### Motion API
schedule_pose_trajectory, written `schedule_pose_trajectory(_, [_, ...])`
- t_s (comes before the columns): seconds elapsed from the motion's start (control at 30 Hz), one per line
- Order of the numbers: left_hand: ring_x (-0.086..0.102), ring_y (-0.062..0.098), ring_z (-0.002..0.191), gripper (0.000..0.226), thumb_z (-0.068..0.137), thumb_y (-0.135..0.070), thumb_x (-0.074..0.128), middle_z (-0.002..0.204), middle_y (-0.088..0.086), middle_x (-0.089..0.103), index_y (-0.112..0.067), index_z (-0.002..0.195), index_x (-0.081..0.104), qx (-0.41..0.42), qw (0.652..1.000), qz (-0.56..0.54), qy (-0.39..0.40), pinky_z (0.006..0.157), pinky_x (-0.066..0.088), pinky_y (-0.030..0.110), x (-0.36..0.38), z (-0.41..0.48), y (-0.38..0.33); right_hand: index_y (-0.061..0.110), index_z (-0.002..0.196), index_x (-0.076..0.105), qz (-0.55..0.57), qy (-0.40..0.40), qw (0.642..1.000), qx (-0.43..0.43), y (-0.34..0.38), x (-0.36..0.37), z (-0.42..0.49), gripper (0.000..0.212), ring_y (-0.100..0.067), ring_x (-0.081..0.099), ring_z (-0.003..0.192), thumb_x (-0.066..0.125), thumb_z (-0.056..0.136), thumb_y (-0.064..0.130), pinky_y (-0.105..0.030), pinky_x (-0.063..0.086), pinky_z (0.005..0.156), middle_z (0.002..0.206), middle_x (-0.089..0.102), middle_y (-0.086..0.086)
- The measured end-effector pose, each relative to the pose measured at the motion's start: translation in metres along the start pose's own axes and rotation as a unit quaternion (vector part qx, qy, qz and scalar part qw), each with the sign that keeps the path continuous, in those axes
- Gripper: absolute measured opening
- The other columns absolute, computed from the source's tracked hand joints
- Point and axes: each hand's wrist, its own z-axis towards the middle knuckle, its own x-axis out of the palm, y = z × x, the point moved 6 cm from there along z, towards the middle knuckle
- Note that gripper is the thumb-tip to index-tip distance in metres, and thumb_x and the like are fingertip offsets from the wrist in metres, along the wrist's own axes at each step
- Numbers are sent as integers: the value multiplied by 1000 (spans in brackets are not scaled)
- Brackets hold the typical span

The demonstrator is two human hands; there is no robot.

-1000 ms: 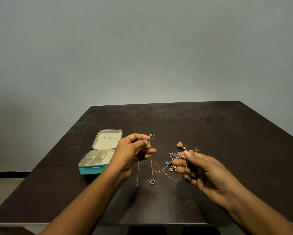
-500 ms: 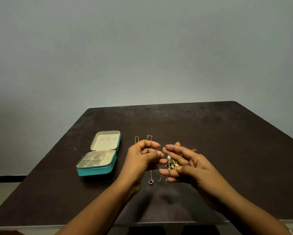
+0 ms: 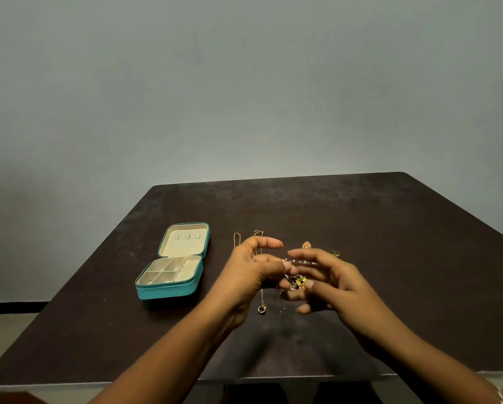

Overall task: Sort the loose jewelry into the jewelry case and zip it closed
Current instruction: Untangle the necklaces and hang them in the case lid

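Above the table's [image 3: 390, 228] middle, the left hand [image 3: 250, 275] pinches and the right hand [image 3: 334, 284] holds a cluster [image 3: 298, 280], likely light, tangle-prone, best gripped at its bulk.

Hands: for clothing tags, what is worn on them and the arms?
Both forearms are bare, no sleeves. The left hand wears nothing visible. Behind the right hand, at the frame's edge, a thin pale band crosses the arm, perhaps a bracelet.
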Motion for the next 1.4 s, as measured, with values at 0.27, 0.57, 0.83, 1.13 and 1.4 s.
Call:
schedule_pose_trajectory(0.27, [55, 11, 44, 25, 82, 9, 55, 71, 8, 70, -7, 101, 55, -1, 998, -37, 54, 50, 50, 22, 10, -7, -11, 12, 104, 63, 87, -9, 995, 43, -15, -6, 6, 38, -16, 62, 101, 53, 78, -15, -23, 51, 83, 104, 66, -11])
schedule_pose_trajectory(0.57, [49, 8, 43, 12, 83, -2, 54, 65, 4, 66, -9, 87, 62, -27, 987, -158, 2, 48, 50, 22, -2, -5, -18, 7, 61, 71, 251, -28, 961, 114, -31, -9, 8, 9, -21, 65, 78, 77, 54, 11, -28, 55, 70, 81, 69, -14])
schedule_pose_trajectory(0.83, [30, 3, 30, 5, 81, -11, 61, 53, -2, 45, -8, 86, 63, -77, 989, -116, -52, 48, 50, 21, -12, -1, -4, 2, 60, 69, 351, -29, 928, 121, -31, -19, 14, 50, -22, 68, 72, 93, 20, 20, -29, 58, 64, 79, 69, -16])
schedule_pose_trajectory(1.13, [44, 8, 41, 15, 73, -25, 64, 49, -3, 44, -11, 68, 64, -149, 986, -33, 66, 64, 50, 32, 6, -3, 13, 10, 59, 65, 385, -21, 915, 119, -22, -29, 16, 47, -18, 66, 62, 92, 22, 20, -30, 56, 57, 61, 60, -5])
schedule_pose_trajectory(1.4, [65, 18, 51, 24, 91, -14, 47, 57, 7, 61, -4, 72, 58, -112, 962, -249, 15, 64, 58, 33, -1, 4, 5, 5, 65, 70, 366, 1, 918, 153, -25, -24, 15, 53, -12, 57, 50, 93, 19, 19, -24, 52, 51, 60, 58, -5])
